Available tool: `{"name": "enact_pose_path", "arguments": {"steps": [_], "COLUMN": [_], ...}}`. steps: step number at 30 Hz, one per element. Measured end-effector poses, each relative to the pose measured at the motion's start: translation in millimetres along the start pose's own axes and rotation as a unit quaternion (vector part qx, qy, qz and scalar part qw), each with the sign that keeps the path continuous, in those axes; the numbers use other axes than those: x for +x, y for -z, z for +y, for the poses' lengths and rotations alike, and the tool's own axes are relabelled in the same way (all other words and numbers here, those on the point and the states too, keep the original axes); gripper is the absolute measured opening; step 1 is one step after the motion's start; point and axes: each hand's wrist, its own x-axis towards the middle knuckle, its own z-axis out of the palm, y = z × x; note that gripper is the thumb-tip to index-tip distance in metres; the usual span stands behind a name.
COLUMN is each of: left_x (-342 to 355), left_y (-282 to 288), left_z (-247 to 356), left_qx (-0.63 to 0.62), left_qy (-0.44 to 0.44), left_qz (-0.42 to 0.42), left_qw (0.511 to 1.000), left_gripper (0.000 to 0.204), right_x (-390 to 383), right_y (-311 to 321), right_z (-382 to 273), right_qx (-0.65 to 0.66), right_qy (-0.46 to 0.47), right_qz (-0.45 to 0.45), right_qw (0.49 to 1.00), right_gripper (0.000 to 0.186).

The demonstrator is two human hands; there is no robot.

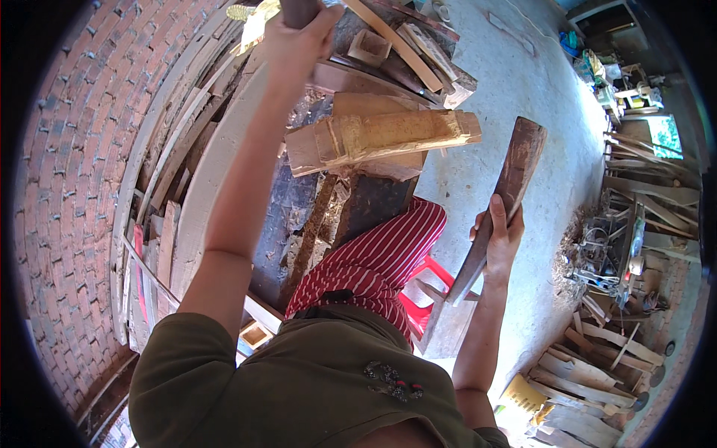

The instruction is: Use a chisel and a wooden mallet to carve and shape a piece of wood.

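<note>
My left hand (pixel 299 45) reaches far forward to the top edge of the view. It is closed around a dark brown piece, perhaps wooden, whose far part lies outside the picture. At the right, my right hand (pixel 502 239) grips a long, flat, dark wooden bar (pixel 520 158), held at a slant away from the bench. Between my hands lies a shaped yellowish wood block (pixel 388 139) with carved ridges. It rests over a flat pale board (pixel 366 104), and neither hand touches it.
Long planks (pixel 175 142) lean by the brick wall (pixel 75 149) on the left. A square wooden box (pixel 370 46) and timber offcuts (pixel 441 60) are beyond the block. Red plastic (pixel 420 313) shows beside my striped leg. Stacked wood (pixel 582 381) and a yellow container (pixel 524 393) stand at right.
</note>
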Motion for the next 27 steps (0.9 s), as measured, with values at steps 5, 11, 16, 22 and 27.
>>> {"name": "enact_pose_path", "arguments": {"steps": [5, 11, 16, 22, 27], "left_x": [-7.4, -61.2, -72.8, -104.7, -143.6], "left_y": [71.6, 87.3, 93.1, 84.2, 54.0], "left_z": [-48.8, -71.6, -56.1, -64.9, -48.7], "left_qx": [0.422, 0.48, 0.45, 0.385, 0.373], "left_qy": [0.093, 0.109, 0.238, 0.26, 0.292], "left_qz": [-0.183, -0.276, -0.27, -0.312, -0.265], "left_qw": [0.883, 0.825, 0.817, 0.829, 0.84], "left_gripper": [0.044, 0.054, 0.057, 0.067, 0.064], "right_x": [24.1, 67.7, 102.5, 115.5, 97.2], "right_y": [-6.1, -37.5, -65.5, -88.8, -77.1], "right_z": [32.3, 51.8, 43.6, 35.7, 37.3], "right_qx": [0.068, 0.129, 0.103, 0.068, 0.027], "right_qy": [-0.096, -0.135, -0.154, -0.151, -0.096], "right_qz": [-0.015, -0.015, -0.071, -0.126, -0.108], "right_qw": [0.993, 0.982, 0.98, 0.978, 0.989], "right_gripper": [0.044, 0.052, 0.058, 0.057, 0.053]}}
